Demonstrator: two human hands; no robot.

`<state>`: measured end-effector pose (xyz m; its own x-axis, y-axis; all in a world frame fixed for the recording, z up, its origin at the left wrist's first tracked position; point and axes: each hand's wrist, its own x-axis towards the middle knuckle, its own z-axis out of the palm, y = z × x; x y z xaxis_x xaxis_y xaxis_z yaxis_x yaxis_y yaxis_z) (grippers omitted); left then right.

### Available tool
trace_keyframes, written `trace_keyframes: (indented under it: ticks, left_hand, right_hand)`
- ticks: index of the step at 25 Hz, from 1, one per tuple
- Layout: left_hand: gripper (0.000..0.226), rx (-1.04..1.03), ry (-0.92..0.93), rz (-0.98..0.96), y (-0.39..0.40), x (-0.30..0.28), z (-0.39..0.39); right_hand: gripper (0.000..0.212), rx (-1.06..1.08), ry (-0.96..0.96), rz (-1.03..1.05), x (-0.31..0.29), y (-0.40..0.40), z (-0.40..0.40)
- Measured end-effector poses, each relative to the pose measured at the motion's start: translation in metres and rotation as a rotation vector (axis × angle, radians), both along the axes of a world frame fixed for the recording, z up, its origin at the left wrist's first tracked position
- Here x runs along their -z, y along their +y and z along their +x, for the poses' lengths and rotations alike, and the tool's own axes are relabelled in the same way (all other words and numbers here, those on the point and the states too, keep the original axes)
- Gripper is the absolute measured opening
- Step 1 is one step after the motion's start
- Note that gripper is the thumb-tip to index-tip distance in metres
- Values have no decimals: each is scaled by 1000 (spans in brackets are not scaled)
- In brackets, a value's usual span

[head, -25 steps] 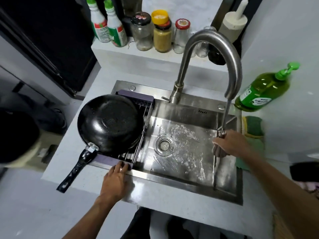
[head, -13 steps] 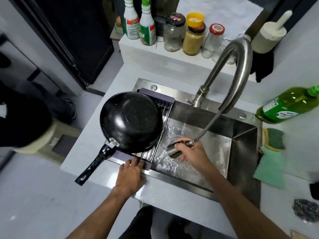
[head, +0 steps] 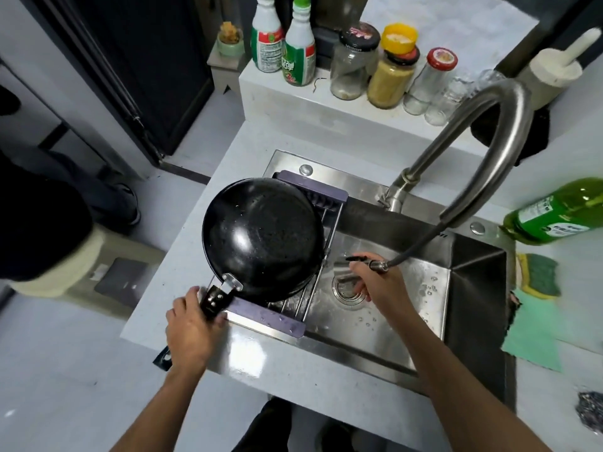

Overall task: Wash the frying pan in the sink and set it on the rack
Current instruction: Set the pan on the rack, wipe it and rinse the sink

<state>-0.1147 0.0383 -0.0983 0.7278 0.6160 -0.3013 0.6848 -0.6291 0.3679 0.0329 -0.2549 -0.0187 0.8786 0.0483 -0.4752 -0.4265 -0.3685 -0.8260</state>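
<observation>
Now the left hand, which lay flat on the rack's front edge, has its grip closed round the frying pan handle; the pan sits upside down on the rack. Right hand still clasps the sprayer over the sink.

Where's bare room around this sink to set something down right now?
Bare: the counter strip between sink front rim and counter edge, and counter left of the rack. Crowded: the rack under the frying pan, the back ledge of jars, and the right side with sponge and cloth.
</observation>
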Motion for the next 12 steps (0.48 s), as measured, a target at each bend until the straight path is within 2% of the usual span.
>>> trace_keyframes:
  ticks: [2,4,7,12]
  left_hand:
    - [47,-5,-8,-65,8,12,2]
    - [38,-4,-92,-74,7,13,2]
    - [38,3,-179,-60,2,13,1]
    - [47,-105,-105,-103,-22,13,-6]
  right_hand:
    - [15,2,-31,10,3,4,12]
    - [19,52,-52,30,6,8,26]
    - [29,110,-73,20,13,9,49]
    - [32,108,-82,10,16,4,66]
